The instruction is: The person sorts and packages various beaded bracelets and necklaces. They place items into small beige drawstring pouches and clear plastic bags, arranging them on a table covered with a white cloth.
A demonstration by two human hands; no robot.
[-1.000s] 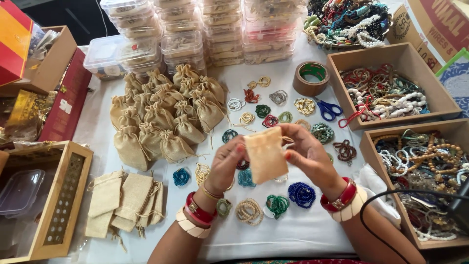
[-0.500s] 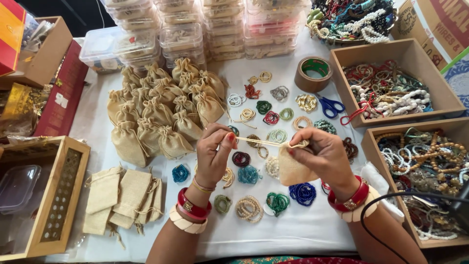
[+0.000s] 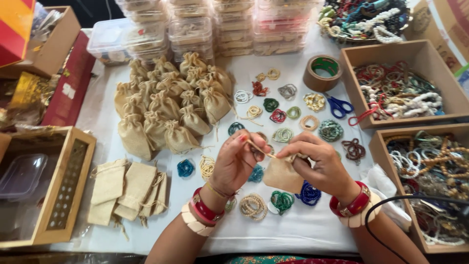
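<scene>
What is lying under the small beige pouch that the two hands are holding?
Under the beige pouch lies the white tablecloth with coiled bead bracelets: a blue one and a green one show at its lower edge. Anything directly beneath is covered, as is the pouch's inside.

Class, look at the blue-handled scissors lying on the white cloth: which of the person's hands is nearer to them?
The right hand. The blue-handled scissors lie just above it, up the table, while the left hand sits farther off to the left, across the small burlap pouch.

Tan burlap pouch [image 3: 283, 175], blue-handled scissors [image 3: 338, 106], white tablecloth [image 3: 293, 230], brown tape roll [image 3: 322, 72].
</scene>
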